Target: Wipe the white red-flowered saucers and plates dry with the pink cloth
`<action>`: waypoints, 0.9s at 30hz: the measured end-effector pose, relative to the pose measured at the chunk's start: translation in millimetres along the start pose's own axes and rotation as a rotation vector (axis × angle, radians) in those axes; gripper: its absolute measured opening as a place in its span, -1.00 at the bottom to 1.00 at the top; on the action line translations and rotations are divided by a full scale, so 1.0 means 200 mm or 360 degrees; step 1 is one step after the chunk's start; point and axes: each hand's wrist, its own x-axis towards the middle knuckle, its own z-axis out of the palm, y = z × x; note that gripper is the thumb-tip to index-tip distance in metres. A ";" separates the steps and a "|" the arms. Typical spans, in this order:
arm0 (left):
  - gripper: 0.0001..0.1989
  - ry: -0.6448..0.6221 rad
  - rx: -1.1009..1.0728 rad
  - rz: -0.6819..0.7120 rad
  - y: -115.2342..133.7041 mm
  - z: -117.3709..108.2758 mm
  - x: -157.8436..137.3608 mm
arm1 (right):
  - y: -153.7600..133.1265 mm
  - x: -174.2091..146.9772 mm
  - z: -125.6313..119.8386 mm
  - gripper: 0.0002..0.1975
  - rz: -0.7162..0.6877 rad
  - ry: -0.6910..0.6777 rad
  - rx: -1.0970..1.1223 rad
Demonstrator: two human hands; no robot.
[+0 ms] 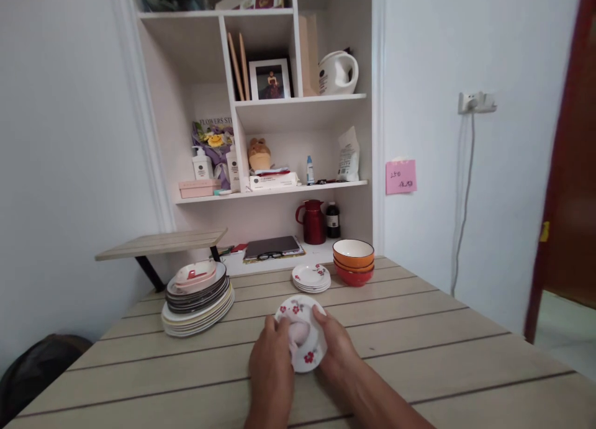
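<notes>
A small white plate with red flowers (311, 357) is tilted up above the table, its decorated face toward me. My right hand (339, 344) grips its right edge, thumb over the rim and the other fingers behind it. My left hand (274, 356) is closed on a pale pink cloth (298, 333) that presses against the plate's face; part of the cloth is hidden by the fingers. Just beyond is a short stack of matching flowered plates (311, 276). To its right stand nested orange and red bowls (354, 262).
At the left, a tall stack of plates (199, 314) carries a pink dish (195, 272) on top. Behind it, a small raised wooden shelf (161, 243) overhangs the slatted table (419, 336). A red jug (314, 223) and a dark laptop (271, 248) sit at the back.
</notes>
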 end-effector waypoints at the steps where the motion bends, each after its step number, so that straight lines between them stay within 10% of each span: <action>1: -0.63 -0.0054 -0.0023 0.0066 0.03 0.00 -0.01 | -0.02 0.01 -0.01 -0.83 -0.0015 0.0051 0.0007; 8: -0.52 -0.0167 -0.0197 0.0247 0.10 0.01 -0.04 | -0.02 0.04 -0.03 -0.88 0.0021 0.0024 0.0044; 20: -0.61 -0.0002 0.0079 -0.0132 0.00 -0.01 -0.01 | 0.06 0.02 -0.02 -0.79 0.0066 -0.0078 -0.0071; 27: -0.53 -0.0124 0.0046 0.0291 0.09 0.01 -0.04 | -0.04 0.04 -0.04 -0.75 -0.0055 0.0094 -0.0012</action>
